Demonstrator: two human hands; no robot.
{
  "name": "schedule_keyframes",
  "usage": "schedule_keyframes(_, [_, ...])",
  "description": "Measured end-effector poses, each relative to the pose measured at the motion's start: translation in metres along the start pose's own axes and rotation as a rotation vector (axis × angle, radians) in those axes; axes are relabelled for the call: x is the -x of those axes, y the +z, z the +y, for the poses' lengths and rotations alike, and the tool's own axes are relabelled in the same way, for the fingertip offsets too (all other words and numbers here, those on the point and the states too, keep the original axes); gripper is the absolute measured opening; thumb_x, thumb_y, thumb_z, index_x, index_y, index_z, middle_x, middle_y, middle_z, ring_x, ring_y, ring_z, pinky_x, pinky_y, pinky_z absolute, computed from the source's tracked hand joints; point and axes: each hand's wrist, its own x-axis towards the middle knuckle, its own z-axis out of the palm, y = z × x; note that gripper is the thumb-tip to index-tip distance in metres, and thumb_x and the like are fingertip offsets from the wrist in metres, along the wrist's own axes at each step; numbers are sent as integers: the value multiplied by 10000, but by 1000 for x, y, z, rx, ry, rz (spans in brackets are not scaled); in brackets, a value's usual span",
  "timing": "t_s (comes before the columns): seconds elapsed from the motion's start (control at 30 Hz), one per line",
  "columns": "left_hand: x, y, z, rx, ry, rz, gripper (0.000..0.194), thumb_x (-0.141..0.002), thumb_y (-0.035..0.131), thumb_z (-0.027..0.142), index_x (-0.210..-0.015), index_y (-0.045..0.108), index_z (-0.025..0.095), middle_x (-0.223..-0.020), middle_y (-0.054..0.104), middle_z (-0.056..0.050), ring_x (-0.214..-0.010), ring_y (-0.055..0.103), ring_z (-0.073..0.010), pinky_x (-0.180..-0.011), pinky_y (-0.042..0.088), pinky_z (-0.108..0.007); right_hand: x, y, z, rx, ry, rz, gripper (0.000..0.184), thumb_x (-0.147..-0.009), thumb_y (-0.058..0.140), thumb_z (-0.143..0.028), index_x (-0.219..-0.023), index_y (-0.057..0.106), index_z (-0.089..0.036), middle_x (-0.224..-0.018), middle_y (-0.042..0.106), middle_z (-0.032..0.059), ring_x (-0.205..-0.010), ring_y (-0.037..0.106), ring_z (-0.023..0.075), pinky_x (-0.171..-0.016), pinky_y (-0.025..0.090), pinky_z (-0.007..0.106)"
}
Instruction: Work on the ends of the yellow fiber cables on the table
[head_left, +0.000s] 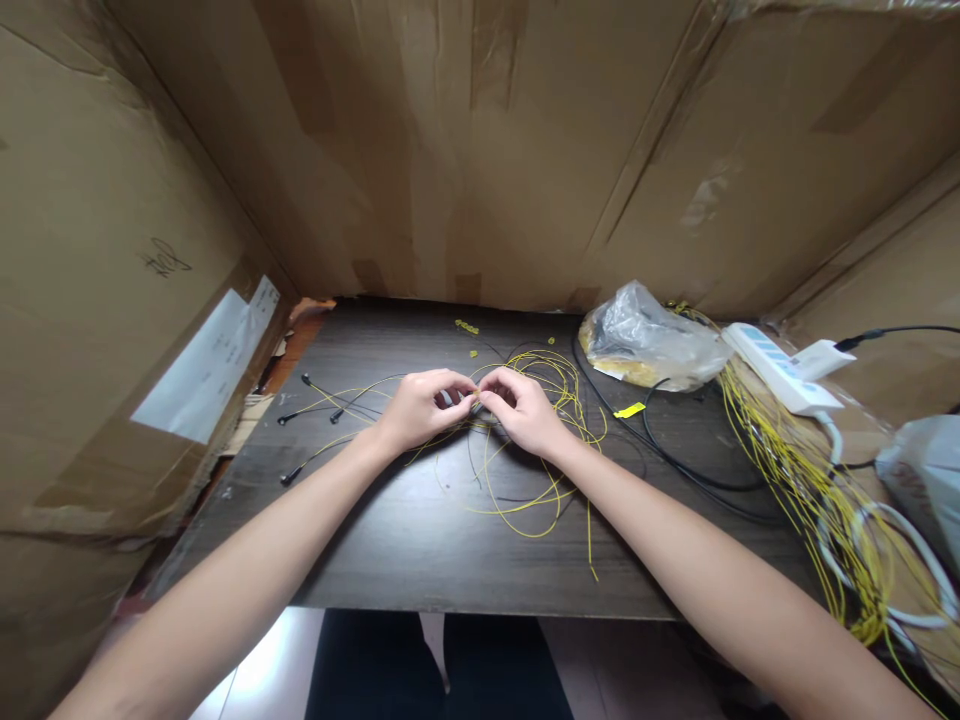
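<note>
Over the middle of the dark table (360,550), my left hand (424,408) and my right hand (521,408) meet at the fingertips. Both are pinched closed around a small yellowish spot, likely part of a thin wire; the fingers cover most of it. Loops of thin yellow wire (534,537) spread out beneath and to the right of my right hand. Left of my left hand lie several wire ends with black connectors (289,477). Small yellow pieces (466,327) rest on the table beyond my hands.
A clear plastic bag (649,335) sits at the back right, near a yellow tag (629,410) and a black cable (682,468). Farther right are a white power strip (780,370) and a thick bundle of yellow wires (795,480). Cardboard walls (480,150) enclose the table.
</note>
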Motion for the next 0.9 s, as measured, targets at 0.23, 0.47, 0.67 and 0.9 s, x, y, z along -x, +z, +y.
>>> schedule_keyframes(0.23, [1, 1, 0, 13, 19, 0, 89, -871, 691, 197, -919, 756, 160, -801, 756, -25, -623, 664, -103, -593, 546, -189, 0, 0, -1, 23, 25, -16, 268, -961, 521, -315, -746, 624, -191, -695, 625, 15, -654, 550, 156, -646, 405, 286])
schedule_keyframes(0.47, [1, 1, 0, 24, 2, 0, 94, -869, 701, 216, -911, 755, 151, -784, 746, -27, -612, 657, -102, -586, 547, -187, 0, 1, -1, -17, 26, 7, 142, -909, 581, -287, -830, 644, -187, -780, 647, 26, -695, 570, 158, -650, 428, 279])
schedule_keyframes(0.67, [1, 1, 0, 28, 3, -8, 113, -893, 693, 240, -917, 760, 152, -786, 748, -30, -612, 656, -100, -590, 545, -185, 0, 2, 2, 7, 23, -6, 237, -938, 542, -309, -762, 637, -181, -699, 625, 16, -650, 544, 149, -630, 401, 276])
schedule_keyframes(0.9, [0, 0, 1, 17, 21, 4, 120, -903, 684, 240, -914, 752, 142, -777, 742, -31, -605, 651, -100, -586, 544, -185, 0, 2, 3, 11, 11, 8, 246, -946, 544, -330, -769, 637, -185, -719, 634, 20, -661, 551, 152, -638, 405, 280])
